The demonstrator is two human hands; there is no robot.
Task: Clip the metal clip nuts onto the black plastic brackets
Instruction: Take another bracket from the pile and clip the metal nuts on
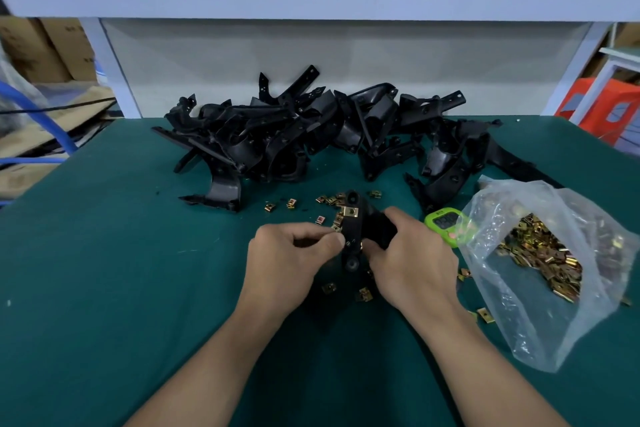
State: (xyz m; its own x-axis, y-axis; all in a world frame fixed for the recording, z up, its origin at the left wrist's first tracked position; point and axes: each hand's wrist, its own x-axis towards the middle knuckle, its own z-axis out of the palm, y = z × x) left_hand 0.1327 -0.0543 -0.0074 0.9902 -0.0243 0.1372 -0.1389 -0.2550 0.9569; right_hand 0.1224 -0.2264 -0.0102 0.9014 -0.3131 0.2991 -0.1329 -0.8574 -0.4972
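Bare desk (104, 270) spreads wide over the left half of the frame and along the bottom edge. The heap of black brackets (311, 135) walls off the upper middle, from left of centre to the right. In the centre the left hand (291, 253), right hand (412, 253) and held bracket (353, 229) block the way, with loose clip nuts (291, 203) scattered round them. At right, the plastic bag (519, 305) and green timer (445, 220) crowd the desk.

left hand (289, 255) pinching, right hand (414, 258) gripping

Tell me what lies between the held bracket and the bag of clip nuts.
In the head view, a green timer on the mat, beside the right hand gripping the bracket.
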